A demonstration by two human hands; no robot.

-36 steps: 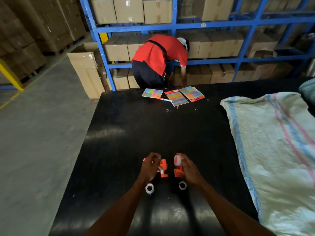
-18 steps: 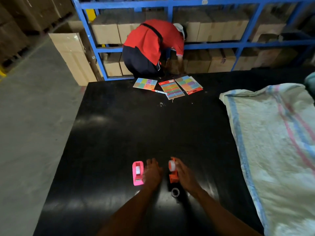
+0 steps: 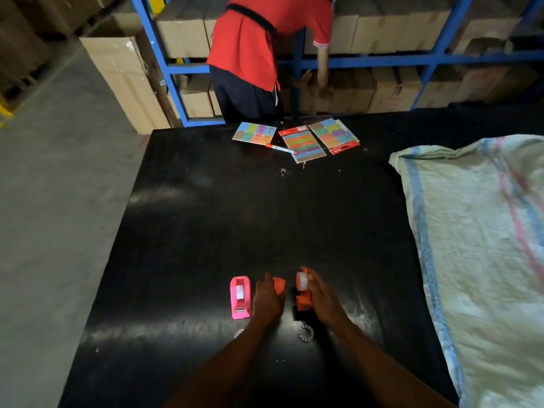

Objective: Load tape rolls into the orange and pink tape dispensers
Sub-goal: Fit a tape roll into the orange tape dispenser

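The pink dispenser (image 3: 240,297) stands on the black table (image 3: 206,231) with a white tape roll (image 3: 240,291) inside it, free of both hands. Just right of it, my left hand (image 3: 266,300) is closed over an orange dispenser part (image 3: 279,285). My right hand (image 3: 322,301) grips the orange dispenser body (image 3: 303,300), and a white tape roll (image 3: 301,281) sits at its top end. One small ring-shaped core (image 3: 305,333) lies on the table near my right wrist. Another core (image 3: 239,333) is half hidden by my left forearm.
A striped woven sack (image 3: 477,245) covers the table's right side. Coloured sticky-note cards (image 3: 306,142) and a marker (image 3: 281,149) lie at the far edge. Behind them a person in a red shirt (image 3: 259,45) bends at blue racks (image 3: 382,58) of cartons. The table's left edge drops to concrete floor.
The pink dispenser has left my left hand and now stands alone on the table. Both hands stay on the orange dispenser pieces. The view has tilted down and closer.
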